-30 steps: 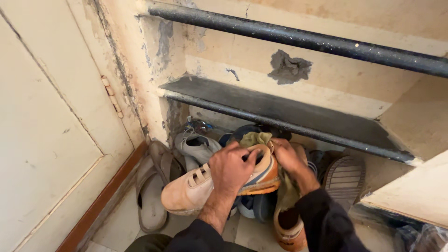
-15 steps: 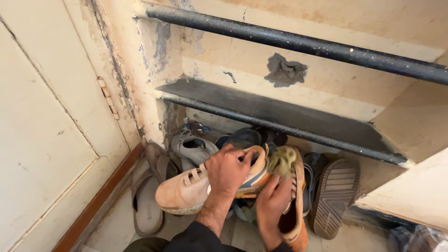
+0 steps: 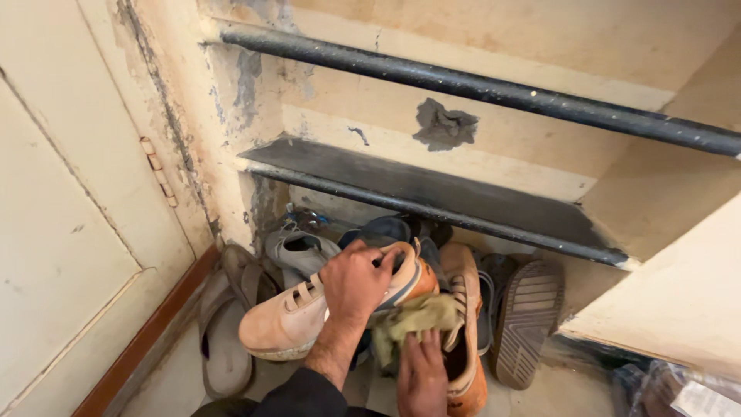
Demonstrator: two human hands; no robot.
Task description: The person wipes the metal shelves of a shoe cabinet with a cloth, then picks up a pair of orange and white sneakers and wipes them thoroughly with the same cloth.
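At the near right corner, low in the scene, lies a crumpled clear plastic package [image 3: 679, 390] with a pale label on it, partly cut off by the edge; what it holds cannot be told. No other packaging or sign shows. The nearest thing to a container is the open space under the dark shelf [image 3: 432, 189], where footwear is heaped on the floor: a grey sneaker [image 3: 297, 249] at the far left, a taupe sandal [image 3: 224, 340] lying flat near the cream door [image 3: 69, 232], and a dark shoe [image 3: 529, 316] tipped on its side at the right, tread showing. The left hand [image 3: 353, 282] grips a beige strap shoe [image 3: 289, 320] from above, fingers curled and clamped over its collar, holding it near the middle of the pile with its toe pointing left. The right hand [image 3: 422, 374], fingers together and flat, presses an olive-yellow cloth [image 3: 413, 318] against the shoe's heel, just beside an orange shoe [image 3: 465, 332] standing to the right.
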